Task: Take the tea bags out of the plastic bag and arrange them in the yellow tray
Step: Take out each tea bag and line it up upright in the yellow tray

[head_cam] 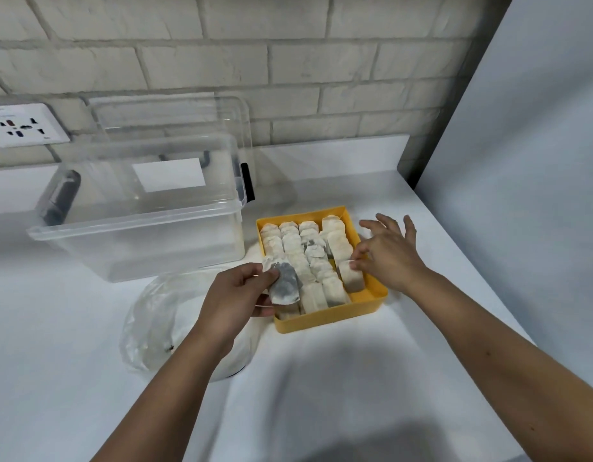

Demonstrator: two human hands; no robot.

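At the centre of the frame, a square yellow plastic tray [332, 317] sits on the white countertop [355, 395], and it is nearly full. Paper tea bags [297, 248] stand packed in four rows running from its far wall towards its near one, with a bare patch of yellow floor left at the tray's lower right corner.

At the near end of the rightmost row, the person's right hand [390, 253] pinches the top of a pale tea bag [350, 280] between thumb and forefinger. That bag stands upright inside the tray, and the other fingers fan out above the tray's right wall.

Over the tray's lower left corner, the left hand [235, 295] grasps a greyish tea bag [285, 285] with darker contents, thumb on top and fingers curled beneath it.

Just left of the tray, partly under the left forearm, lies the crumpled clear plastic bag [148, 321]; whether any tea bags remain inside I cannot tell.

Left of centre stands a large transparent plastic storage box [138, 238], its clear lid [168, 118] leaning against the whitish brick wall [288, 61] behind. A white wall socket [21, 125] shows at the upper left edge.
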